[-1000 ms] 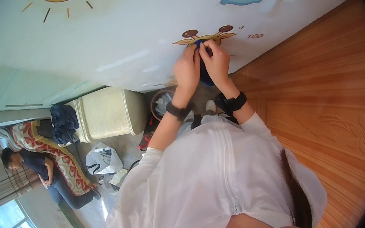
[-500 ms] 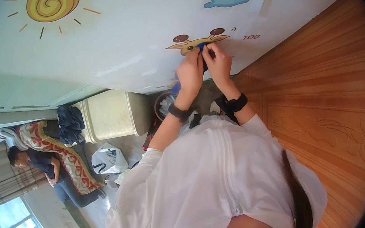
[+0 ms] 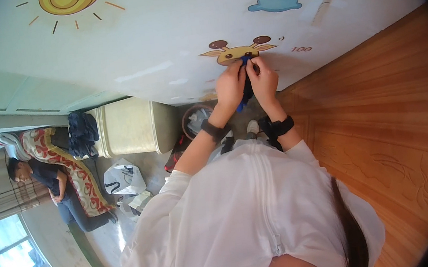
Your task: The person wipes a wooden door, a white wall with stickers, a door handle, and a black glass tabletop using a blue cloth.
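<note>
Apparently left hand (image 3: 231, 83) and right hand (image 3: 264, 77) stand close together, fingertips clamped on top of blue cloth (image 3: 247, 94); rest hangs between them, before wall giraffe (image 3: 236, 53). Best done with small, even pinches, loose wrists, cloth untwisted.

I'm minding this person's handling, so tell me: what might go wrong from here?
The blue cloth appears pinched only by the fingertips of the left hand and right hand, so it could slip and drop.

The open bin stands on the floor to the left, so a dropped cloth might land in it.

The bin is also near the person's shoe, so a step left may knock it.
</note>
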Available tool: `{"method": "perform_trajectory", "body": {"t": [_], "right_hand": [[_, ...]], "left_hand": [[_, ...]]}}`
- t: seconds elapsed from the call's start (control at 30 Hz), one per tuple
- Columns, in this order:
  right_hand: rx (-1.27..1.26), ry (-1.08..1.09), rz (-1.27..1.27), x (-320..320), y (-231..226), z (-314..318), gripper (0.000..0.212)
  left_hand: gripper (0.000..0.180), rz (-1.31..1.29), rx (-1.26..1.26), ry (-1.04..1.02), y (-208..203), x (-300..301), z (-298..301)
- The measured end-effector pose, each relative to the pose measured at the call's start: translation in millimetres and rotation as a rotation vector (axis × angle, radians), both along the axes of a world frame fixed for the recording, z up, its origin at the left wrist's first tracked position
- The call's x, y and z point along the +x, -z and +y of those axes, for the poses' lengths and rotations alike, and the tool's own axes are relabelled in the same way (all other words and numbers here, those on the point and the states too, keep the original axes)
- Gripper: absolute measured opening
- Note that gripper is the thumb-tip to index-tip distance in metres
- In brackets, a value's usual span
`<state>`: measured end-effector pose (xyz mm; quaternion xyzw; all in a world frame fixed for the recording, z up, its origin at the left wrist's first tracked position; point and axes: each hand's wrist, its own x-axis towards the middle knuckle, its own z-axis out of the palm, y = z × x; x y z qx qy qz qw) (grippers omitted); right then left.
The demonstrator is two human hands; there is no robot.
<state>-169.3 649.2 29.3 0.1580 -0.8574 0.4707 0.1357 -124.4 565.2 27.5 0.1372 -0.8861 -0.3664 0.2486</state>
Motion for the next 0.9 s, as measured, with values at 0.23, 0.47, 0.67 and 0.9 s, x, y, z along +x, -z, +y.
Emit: {"method": "perform_trajectory", "body": {"t": [0.23,0.47,0.67,0.9], "right_hand": [[-0.107,-0.006,0.024,-1.3,-6.0,-10.3,0.010],[0.033,-0.011,-0.002,-6.7,19.6,-1.4,0.011],[-0.095,-0.015,0.040,-3.7,-19.6,-7.2,0.011],[-0.019,0.040,0.012,-4.3,22.7,3.4,0.010]], "left_hand": [[0.017,0.111,-0.086,-0.058,-15.2,0.7,-3.8],[0.013,-0.050,-0.111,0.039,9.3,-3.1,-5.2],[0.013,0.091,-0.047,-0.018,-20.5,-2.6,-2.4],[0.013,-0.019,-0.111,0.040,11.9,-5.8,-0.5]]}}
